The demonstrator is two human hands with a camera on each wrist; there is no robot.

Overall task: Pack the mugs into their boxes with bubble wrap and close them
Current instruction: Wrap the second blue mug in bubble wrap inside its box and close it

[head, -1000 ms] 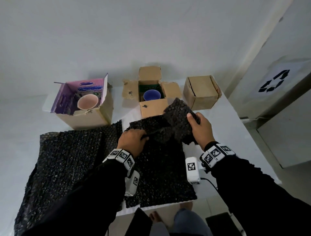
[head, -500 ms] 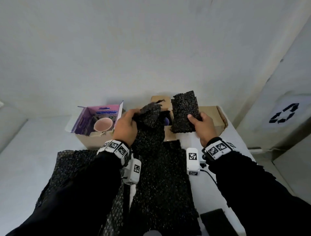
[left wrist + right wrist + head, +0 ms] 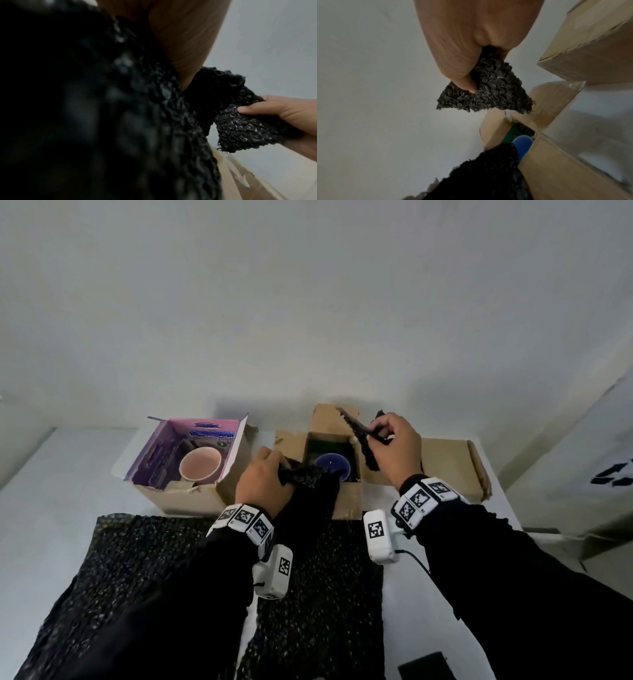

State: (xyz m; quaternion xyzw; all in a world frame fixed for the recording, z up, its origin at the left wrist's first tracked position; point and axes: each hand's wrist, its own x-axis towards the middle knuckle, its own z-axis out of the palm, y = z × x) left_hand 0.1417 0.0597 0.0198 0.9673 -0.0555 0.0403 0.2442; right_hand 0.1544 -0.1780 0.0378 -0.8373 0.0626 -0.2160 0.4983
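An open brown box (image 3: pixel 346 505) in the middle holds a blue mug (image 3: pixel 332 465), also seen in the right wrist view as the blue mug (image 3: pixel 522 144). My right hand (image 3: pixel 376 433) pinches a small black bubble wrap piece (image 3: pixel 363 443) above that box; thumb and fingers clamp the piece (image 3: pixel 488 94). My left hand (image 3: pixel 284 470) grips the raised edge of a large black bubble wrap sheet (image 3: pixel 308 501) at the box's near left corner. A pink mug (image 3: pixel 200 463) sits in the purple-flapped box (image 3: pixel 178 498) at the left.
A closed brown box (image 3: pixel 452 467) stands at the right, close to the table's right edge. Another black bubble wrap sheet (image 3: pixel 137 559) covers the near left of the white table (image 3: pixel 51 491). A wall rises right behind the boxes. A dark object (image 3: pixel 424 667) lies at the near edge.
Both hands rose from the table and moved forward to the middle box. The right hand's piece came apart from the sheet that the left hand holds.
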